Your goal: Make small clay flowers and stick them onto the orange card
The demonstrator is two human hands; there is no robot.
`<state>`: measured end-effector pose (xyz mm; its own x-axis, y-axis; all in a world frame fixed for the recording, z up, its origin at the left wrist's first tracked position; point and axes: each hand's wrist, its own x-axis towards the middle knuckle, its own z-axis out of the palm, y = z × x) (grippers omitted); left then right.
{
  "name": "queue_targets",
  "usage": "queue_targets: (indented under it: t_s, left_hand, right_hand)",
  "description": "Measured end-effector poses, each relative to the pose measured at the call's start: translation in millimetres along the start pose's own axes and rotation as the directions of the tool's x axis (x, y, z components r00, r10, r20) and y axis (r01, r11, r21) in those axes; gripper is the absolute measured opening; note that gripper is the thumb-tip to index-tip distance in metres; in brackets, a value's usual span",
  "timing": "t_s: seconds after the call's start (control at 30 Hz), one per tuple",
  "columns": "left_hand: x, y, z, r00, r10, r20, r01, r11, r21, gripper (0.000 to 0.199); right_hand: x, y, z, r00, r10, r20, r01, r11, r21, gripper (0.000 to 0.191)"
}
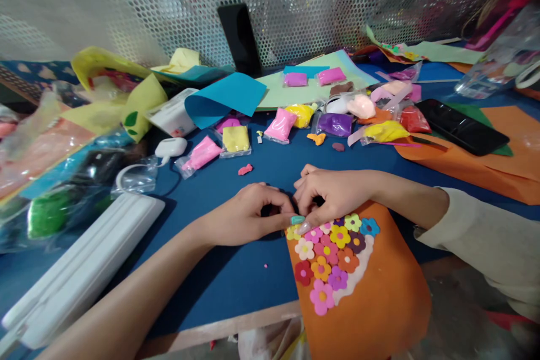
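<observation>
Left hand and right hand at flowered sheet, grips uncertain, clay-filled packets beyond

One view only, from a camera worn on the person's head, facing forward and steeply down across the surface. It looks from above the near edge: the left arm enters from the bottom left and the right arm from the right. The orange sheet lies close, low and right of centre, running out at the bottom. The strip is near too, at lower left. Farther off, the upright phone stands before the mesh, which closes the top of the frame, softly blurred
</observation>
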<state>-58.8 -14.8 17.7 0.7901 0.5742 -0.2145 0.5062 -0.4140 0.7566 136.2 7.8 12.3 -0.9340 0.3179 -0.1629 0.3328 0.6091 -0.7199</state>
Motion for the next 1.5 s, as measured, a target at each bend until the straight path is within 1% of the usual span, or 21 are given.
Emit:
queue_targets:
  t_s: [0.13,0.23,0.37,0.5,0.6,0.73,0.83,1.1,1.17,1.3,1.4,1.5]
  left_hand:
    - [0,1,0.6,1.000,-0.012,-0.003,0.012,1.000,0.008,0.028]
    - [0,0,2.2,1.000,-0.019,-0.024,0.019,1.000,-0.001,0.031]
    - [-1,-2,4.3,0.997,-0.051,-0.056,0.047,0.997,-0.067,0.036]
    - [-2,-3,2.9,0.997,-0.067,-0.048,0.059,0.987,-0.149,0.039]
    - [-3,-3,0.6,0.998,-0.057,-0.038,0.049,0.981,-0.187,0.040]
    - [-4,-1,-1.0,0.999,-0.044,-0.026,0.039,0.982,-0.184,0.039]
    - [-5,-1,-1.1,0.999,-0.049,-0.023,0.044,0.984,-0.170,0.038]
    - [-10,-1,-1.1,0.991,-0.122,-0.047,0.109,0.972,-0.210,0.034]
    - [-11,0,-1.1,0.989,-0.131,-0.065,0.115,0.970,-0.212,0.033]
    - [-10,1,-0.1,0.980,-0.143,-0.135,0.107,0.963,-0.247,0.032]
    - [-9,0,1.2,0.974,-0.140,-0.177,0.088,0.958,-0.275,0.033]
    - [-9,-1,2.4,0.972,-0.134,-0.194,0.077,0.958,-0.276,0.034]
  right_hand:
    - [0,2,1,1.000,-0.014,-0.010,0.014,1.000,0.014,0.043]
    - [0,2,0,1.000,-0.018,-0.010,0.018,1.000,0.016,0.048]
    - [0,1,0,1.000,-0.015,-0.024,0.016,0.999,0.046,0.052]
    - [-1,2,0,0.999,0.004,-0.033,-0.002,0.997,0.076,0.044]
    - [-2,3,-1,1.000,0.003,-0.031,0.000,0.996,0.090,0.038]
    - [-2,2,-2,1.000,-0.001,-0.025,0.003,0.996,0.091,0.041]
    - [-2,1,-2,1.000,-0.004,-0.030,0.007,0.996,0.090,0.038]
    - [-6,12,-1,0.996,-0.028,-0.084,0.043,0.983,0.180,0.029]
    - [-6,12,-1,0.996,-0.013,-0.091,0.030,0.981,0.194,0.029]
    - [-7,11,0,0.993,0.028,-0.111,-0.002,0.975,0.223,0.030]
    - [-7,10,1,0.986,0.042,-0.160,-0.001,0.968,0.250,0.028]
    - [-7,10,3,0.977,0.064,-0.205,-0.005,0.961,0.277,0.026]
